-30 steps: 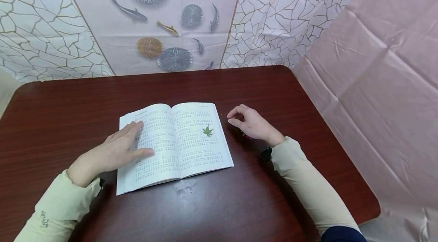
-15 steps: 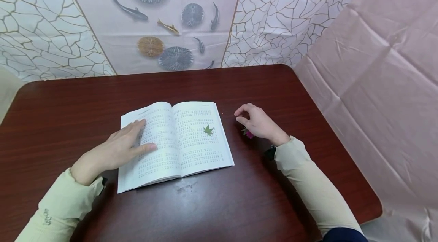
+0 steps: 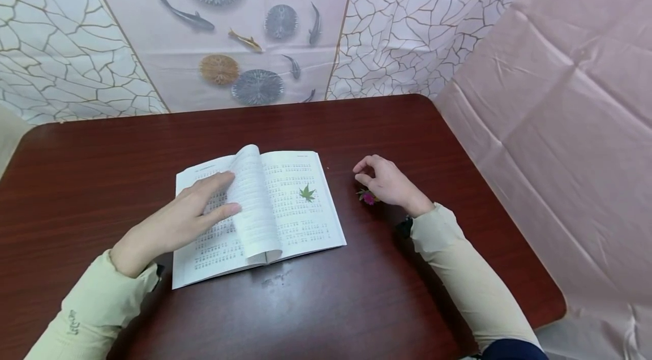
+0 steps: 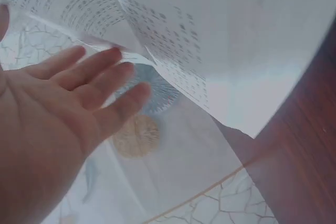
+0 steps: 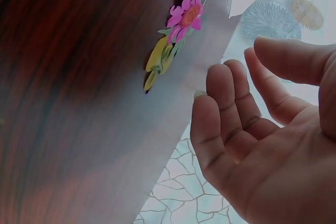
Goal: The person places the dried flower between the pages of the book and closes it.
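Note:
An open book (image 3: pixel 316 230) of printed pages lies on the dark red-brown table. A curled page (image 3: pixel 257 213) stands up from its left half, bending over toward the middle. My left hand (image 3: pixel 170 224) is over the left half with fingers extended, its fingertips right at that page. In the left wrist view the left hand (image 4: pixel 58 108) has its palm showing below the page. On the right half lies a green, pointed-lobed leaf (image 3: pixel 307 193). Right of the book my right hand (image 3: pixel 391 184) hovers, fingers loosely bent and holding nothing. A magenta flower (image 5: pixel 185 18) with yellow and green leaves lies near it.
The table (image 3: pixel 285 309) has rounded corners and a scuffed patch just in front of the book. A patterned cloth (image 3: pixel 285 82) hangs behind the table, and a pink cloth (image 3: pixel 570 139) along its right side.
My left hand has slid right across the left half, and a page there has risen and curled over. My right hand has shifted slightly right, uncovering more of the flower.

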`<state>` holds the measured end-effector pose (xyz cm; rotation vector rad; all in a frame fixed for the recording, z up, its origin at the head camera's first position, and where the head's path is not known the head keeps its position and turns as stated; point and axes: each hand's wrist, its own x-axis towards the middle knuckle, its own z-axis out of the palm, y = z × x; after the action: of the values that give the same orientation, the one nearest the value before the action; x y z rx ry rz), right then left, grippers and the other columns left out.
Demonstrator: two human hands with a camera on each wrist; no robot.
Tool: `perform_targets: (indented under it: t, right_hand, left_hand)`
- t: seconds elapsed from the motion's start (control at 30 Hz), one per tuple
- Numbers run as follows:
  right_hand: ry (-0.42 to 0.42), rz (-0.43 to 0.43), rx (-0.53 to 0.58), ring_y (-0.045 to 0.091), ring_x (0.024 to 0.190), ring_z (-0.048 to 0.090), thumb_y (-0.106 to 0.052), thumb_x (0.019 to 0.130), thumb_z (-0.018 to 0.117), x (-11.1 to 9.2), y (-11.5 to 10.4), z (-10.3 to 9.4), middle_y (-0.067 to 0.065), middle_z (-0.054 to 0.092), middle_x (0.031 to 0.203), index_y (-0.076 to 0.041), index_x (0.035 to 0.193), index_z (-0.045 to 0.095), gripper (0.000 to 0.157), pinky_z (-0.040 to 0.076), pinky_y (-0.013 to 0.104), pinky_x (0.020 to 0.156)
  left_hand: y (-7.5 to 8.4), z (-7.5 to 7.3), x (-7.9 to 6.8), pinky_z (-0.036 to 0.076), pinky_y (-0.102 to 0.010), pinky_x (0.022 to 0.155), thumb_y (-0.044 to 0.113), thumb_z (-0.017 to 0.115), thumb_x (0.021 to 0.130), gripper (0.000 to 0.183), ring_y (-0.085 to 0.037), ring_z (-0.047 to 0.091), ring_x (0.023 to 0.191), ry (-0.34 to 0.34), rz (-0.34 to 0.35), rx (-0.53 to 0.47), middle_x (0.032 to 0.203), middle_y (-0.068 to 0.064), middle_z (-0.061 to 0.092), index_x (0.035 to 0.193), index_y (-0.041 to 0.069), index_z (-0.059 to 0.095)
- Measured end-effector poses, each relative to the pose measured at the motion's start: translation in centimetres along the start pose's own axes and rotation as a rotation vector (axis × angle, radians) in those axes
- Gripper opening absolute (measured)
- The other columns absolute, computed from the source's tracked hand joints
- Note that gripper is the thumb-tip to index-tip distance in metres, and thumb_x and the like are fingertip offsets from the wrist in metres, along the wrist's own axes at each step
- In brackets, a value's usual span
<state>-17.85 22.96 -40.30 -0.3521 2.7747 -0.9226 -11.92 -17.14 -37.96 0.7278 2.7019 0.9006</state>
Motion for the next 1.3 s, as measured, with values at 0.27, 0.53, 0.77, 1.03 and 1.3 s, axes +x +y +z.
perform_targets:
  t: [0.27, 0.53, 0.77, 1.03, 1.3]
  right_hand:
    - [-0.001, -0.006, 0.000, 0.023, 0.083, 0.055, -0.014, 0.097, 0.060, 0.1, -0.1, 0.2, 0.008, 0.057, 0.101, -0.006, 0.108, 0.064, 0.014, 0.046, 0.035, 0.076]
    - [0.005, -0.007, -0.008, 0.023, 0.084, 0.055, -0.014, 0.097, 0.060, 0.3, -0.2, 0.3, 0.008, 0.057, 0.101, -0.006, 0.107, 0.064, 0.014, 0.047, 0.035, 0.076]
    - [0.002, 0.000, -0.006, 0.023, 0.085, 0.054, -0.014, 0.097, 0.060, 0.3, -0.2, 0.3, 0.009, 0.057, 0.101, -0.006, 0.108, 0.064, 0.014, 0.046, 0.035, 0.075]
    - [0.009, 0.002, -0.017, 0.023, 0.082, 0.053, -0.014, 0.097, 0.060, 0.3, 0.1, 0.2, 0.009, 0.056, 0.101, -0.005, 0.109, 0.064, 0.015, 0.046, 0.035, 0.072]
    - [-0.017, 0.021, -0.029, 0.023, 0.079, 0.055, -0.015, 0.096, 0.061, 0.3, 0.4, -0.1, 0.010, 0.059, 0.096, -0.004, 0.108, 0.064, 0.016, 0.046, 0.035, 0.072]
  left_hand:
    - [1.4, 0.2, -0.4, 0.025, -0.058, 0.110, 0.042, 0.055, 0.098, 0.054, -0.030, 0.019, 0.146, 0.058, 0.098, -0.029, 0.161, -0.006, 0.016, 0.146, 0.019, 0.045]
    - [2.1, 1.0, -0.4, 0.038, -0.049, 0.098, 0.040, 0.072, 0.088, 0.083, -0.027, 0.036, 0.131, 0.156, 0.222, 0.131, 0.147, -0.013, 0.030, 0.155, 0.025, 0.025]
    - [2.8, 1.0, -0.3, 0.030, -0.052, 0.107, 0.034, 0.071, 0.090, 0.094, -0.028, 0.047, 0.128, 0.077, 0.233, 0.049, 0.137, -0.004, 0.055, 0.158, 0.017, 0.008]
    - [3.3, 2.0, -0.5, 0.028, -0.052, 0.108, 0.045, 0.060, 0.095, 0.054, -0.028, 0.047, 0.130, -0.021, 0.259, 0.110, 0.135, 0.000, 0.058, 0.137, 0.011, 0.056]
    - [3.5, 2.4, -0.4, 0.026, -0.051, 0.109, 0.042, 0.058, 0.097, 0.047, -0.027, 0.045, 0.132, -0.040, 0.268, 0.127, 0.134, 0.004, 0.059, 0.135, 0.014, 0.059]
